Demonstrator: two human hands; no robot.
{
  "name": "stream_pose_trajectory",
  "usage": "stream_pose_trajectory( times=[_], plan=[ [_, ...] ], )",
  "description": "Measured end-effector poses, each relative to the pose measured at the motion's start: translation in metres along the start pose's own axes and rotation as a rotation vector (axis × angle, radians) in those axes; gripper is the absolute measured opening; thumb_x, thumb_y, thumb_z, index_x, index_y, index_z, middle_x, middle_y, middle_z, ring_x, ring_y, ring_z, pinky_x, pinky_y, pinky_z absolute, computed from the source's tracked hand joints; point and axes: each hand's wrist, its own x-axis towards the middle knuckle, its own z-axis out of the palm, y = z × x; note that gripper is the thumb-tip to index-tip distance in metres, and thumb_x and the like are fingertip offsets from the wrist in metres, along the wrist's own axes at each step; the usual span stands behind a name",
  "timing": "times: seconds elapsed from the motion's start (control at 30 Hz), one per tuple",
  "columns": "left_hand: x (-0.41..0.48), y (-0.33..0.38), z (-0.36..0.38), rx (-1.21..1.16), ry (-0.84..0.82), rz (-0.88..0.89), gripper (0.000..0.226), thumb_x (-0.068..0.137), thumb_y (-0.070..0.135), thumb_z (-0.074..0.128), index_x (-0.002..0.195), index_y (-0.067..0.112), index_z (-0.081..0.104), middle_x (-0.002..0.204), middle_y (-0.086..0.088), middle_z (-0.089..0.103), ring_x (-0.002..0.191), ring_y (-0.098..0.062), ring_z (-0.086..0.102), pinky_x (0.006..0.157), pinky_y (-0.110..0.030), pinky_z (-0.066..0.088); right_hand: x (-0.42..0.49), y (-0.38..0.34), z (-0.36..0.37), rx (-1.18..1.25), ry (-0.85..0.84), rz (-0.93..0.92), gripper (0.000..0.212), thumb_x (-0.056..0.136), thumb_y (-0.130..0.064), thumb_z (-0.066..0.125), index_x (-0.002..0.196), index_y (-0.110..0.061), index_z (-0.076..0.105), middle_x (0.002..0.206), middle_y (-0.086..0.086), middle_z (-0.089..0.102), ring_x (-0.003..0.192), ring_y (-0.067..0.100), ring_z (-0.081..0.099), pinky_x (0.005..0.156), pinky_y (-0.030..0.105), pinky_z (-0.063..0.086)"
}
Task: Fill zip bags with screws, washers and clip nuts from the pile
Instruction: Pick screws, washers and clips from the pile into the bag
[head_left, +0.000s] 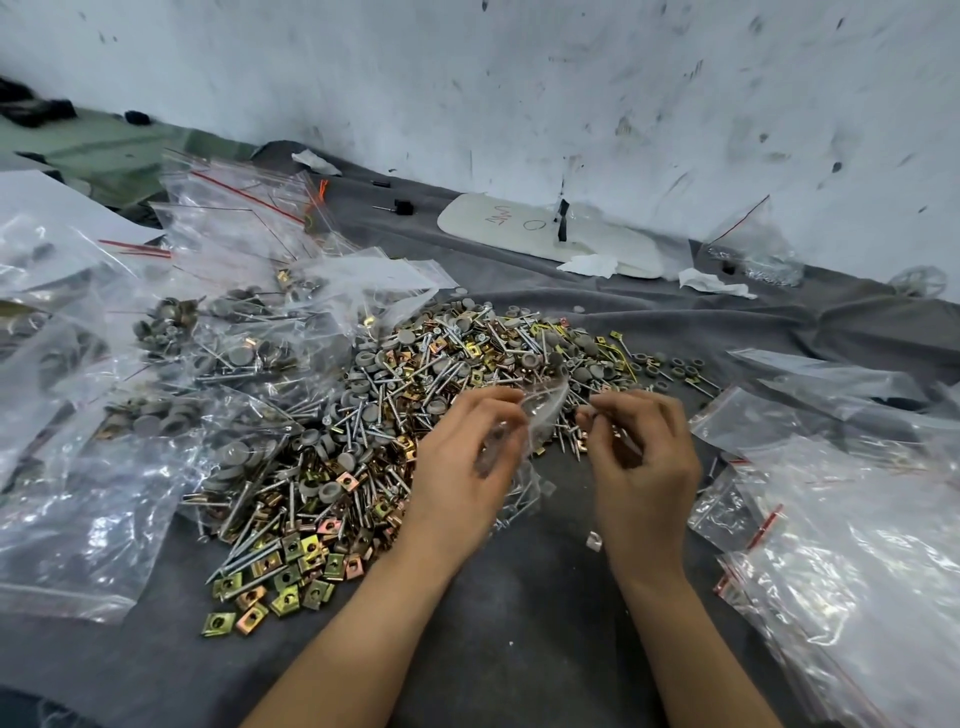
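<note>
We hold a clear zip bag (543, 410) in our left hand (465, 460), fingers curled round its mouth, just at the near edge of the pile (395, 395). Our right hand (641, 452) hovers at three o'clock of the bag, fingertips drawn together. They may be pinching something small, but the blur keeps us from telling. The pile spreads from nine to twelve o'clock of our hands: long screws (249, 493), grey washers (405, 336) and brassy clip nuts (291, 577), the nuts thickest at seven o'clock. Filled bags (104, 467) lie heaped at nine o'clock and empty bags (857, 519) at three to four o'clock, all on a grey cloth (519, 623).
</note>
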Motion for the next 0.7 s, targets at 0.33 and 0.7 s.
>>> stream_pose_trajectory(
  times=[0.33, 0.7],
  plan=[
    [-0.0016, -0.0014, 0.0035, -0.007, -0.144, 0.185, 0.01, 0.092, 0.012, 0.056, 0.096, 0.009, 0.065, 0.126, -0.014, 0.054, 0.118, -0.01, 0.052, 0.099, -0.014, 0.038, -0.003, -0.0035, 0.0028, -0.1, -0.003, -0.227, 0.01, 0.082, -0.009, 0.069, 0.091, -0.004, 0.068, 0.089, -0.001, 0.065, 0.093, 0.017, 0.053, 0.084, 0.02, 0.042],
    [-0.0035, 0.0024, 0.0045, -0.056, -0.17, 0.23, 0.01, 0.094, 0.011, 0.057, 0.101, 0.018, 0.058, 0.128, -0.013, 0.052, 0.121, -0.014, 0.053, 0.098, -0.024, 0.044, -0.0035, -0.0024, 0.0023, -0.034, 0.043, -0.235, 0.013, 0.084, -0.014, 0.067, 0.094, -0.007, 0.069, 0.095, -0.009, 0.061, 0.095, 0.021, 0.054, 0.084, 0.02, 0.045]
  ],
)
